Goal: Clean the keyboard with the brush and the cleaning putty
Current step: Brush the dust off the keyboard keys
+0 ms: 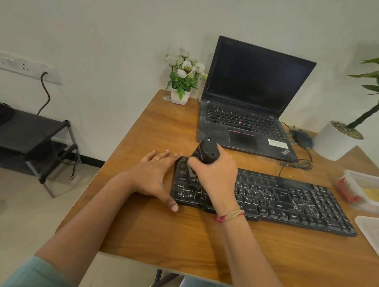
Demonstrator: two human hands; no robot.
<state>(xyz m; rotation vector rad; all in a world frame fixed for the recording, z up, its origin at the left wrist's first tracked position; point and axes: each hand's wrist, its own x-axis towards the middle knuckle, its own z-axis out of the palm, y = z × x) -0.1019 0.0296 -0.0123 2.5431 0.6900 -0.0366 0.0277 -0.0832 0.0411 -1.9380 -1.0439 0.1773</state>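
A black keyboard (290,197), streaked with white dust, lies across the wooden table (180,236). My right hand (215,177) grips a black brush (205,151) by its thick handle, and the bristle end presses on the keys at the keyboard's left end. My left hand (154,178) rests flat on the table against the keyboard's left edge, fingers spread and straight, thumb at the front corner. The cleaning putty (375,195) shows as a yellow mass inside a clear plastic box (356,178) at the right edge.
An open black laptop (246,115) stands behind the keyboard. Beside it are a small white flower pot (180,95), a black mouse (301,137) with its cable and a large white plant pot (334,143). A clear lid (373,233) lies at right. A dark shelf (32,140) stands left of the table.
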